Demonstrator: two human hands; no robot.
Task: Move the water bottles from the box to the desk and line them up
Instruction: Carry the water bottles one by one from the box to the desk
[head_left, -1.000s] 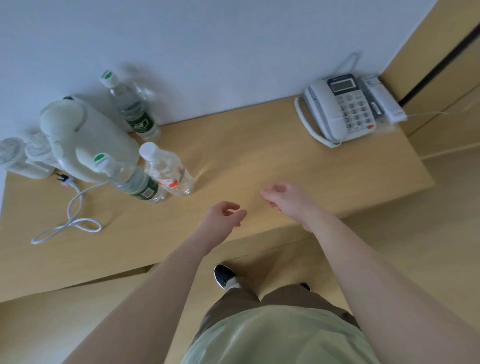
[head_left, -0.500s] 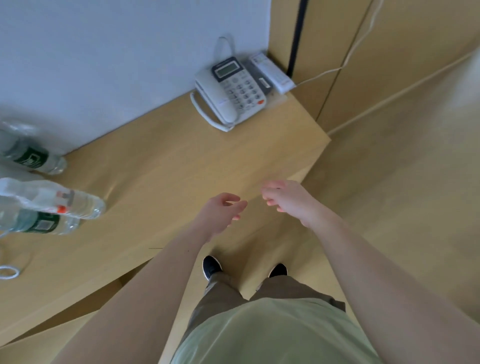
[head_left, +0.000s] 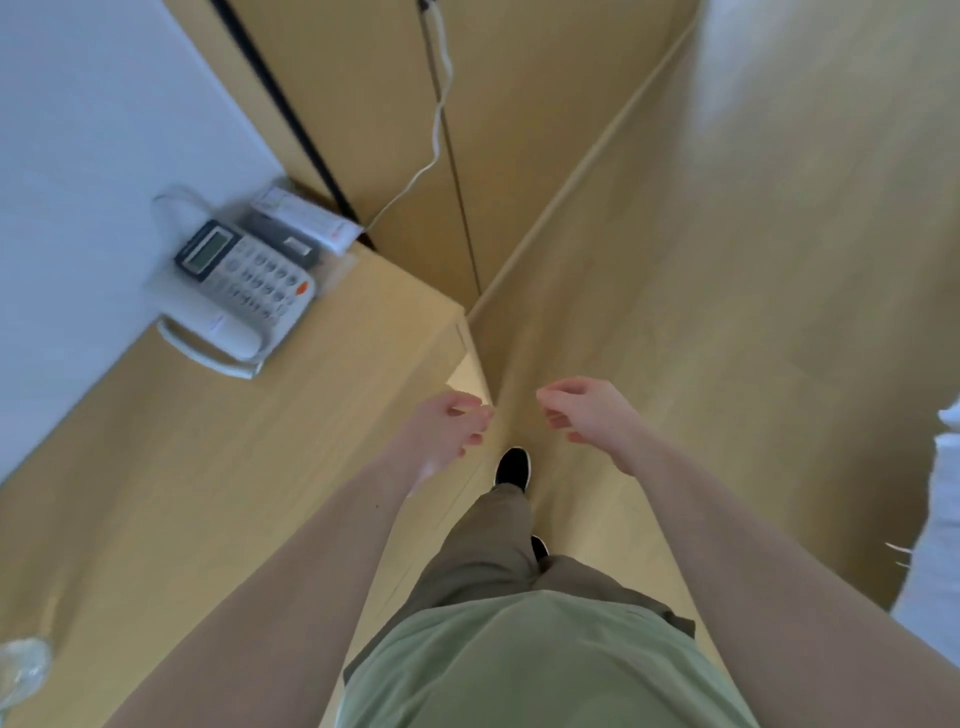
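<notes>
You are wearing a soft green shirt (head_left: 519, 670) that hangs loose over your tummy, and brown trousers (head_left: 498, 551) under it. Your arms are bare all the way down to your left hand (head_left: 447, 431) and your right hand (head_left: 587, 415), with no sleeves showing. On your foot is a black shoe (head_left: 513, 467) with a thin white edge.
</notes>
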